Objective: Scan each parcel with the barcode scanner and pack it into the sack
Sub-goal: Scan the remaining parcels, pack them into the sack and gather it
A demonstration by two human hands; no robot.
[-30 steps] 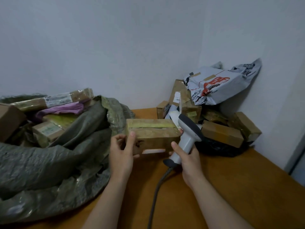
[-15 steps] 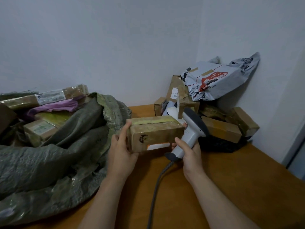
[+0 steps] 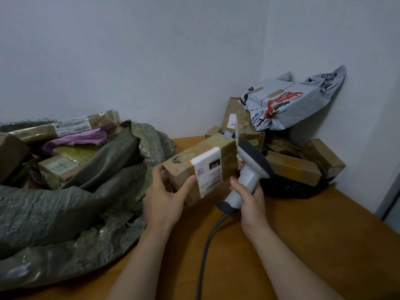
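My left hand grips the near left end of a brown cardboard parcel, held above the table with its white barcode label turned up toward me. My right hand is closed around the handle of a grey and white barcode scanner, which stands just right of the parcel with its dark head beside the box's far end. Its cable trails down toward me. A green woven sack lies open at the left with several parcels inside.
A pile of brown boxes fills the far right corner, topped by a grey mailer bag, with a black bag under them. The wooden table runs to walls behind and right.
My left hand has rolled the parcel so its white label now faces up instead of the front side. The scanner in my right hand stayed beside it, slightly raised.
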